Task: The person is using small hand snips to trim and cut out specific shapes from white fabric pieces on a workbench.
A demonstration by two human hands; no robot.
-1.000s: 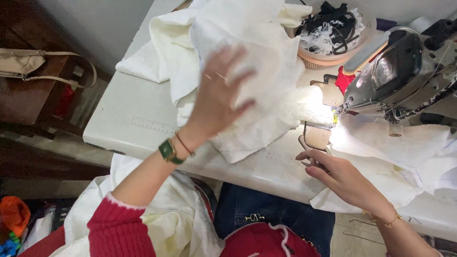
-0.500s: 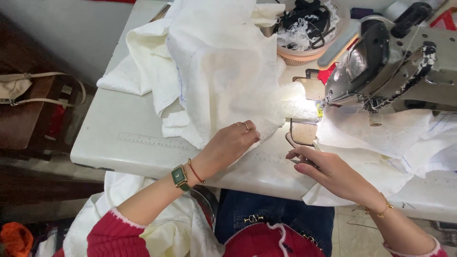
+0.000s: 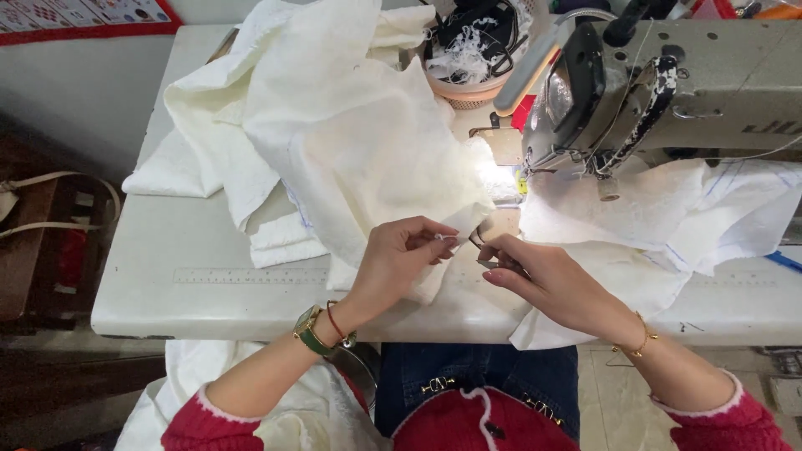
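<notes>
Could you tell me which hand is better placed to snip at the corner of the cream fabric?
Probably the right hand: it holds small scissors right at the corner, while the left hand pinches the cream fabric.

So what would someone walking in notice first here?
Probably the heap of cream cloth spread over the white table, left of the grey sewing machine. Next, the left hand pinching a corner of that cloth while the right hand holds small snips to it.
</notes>
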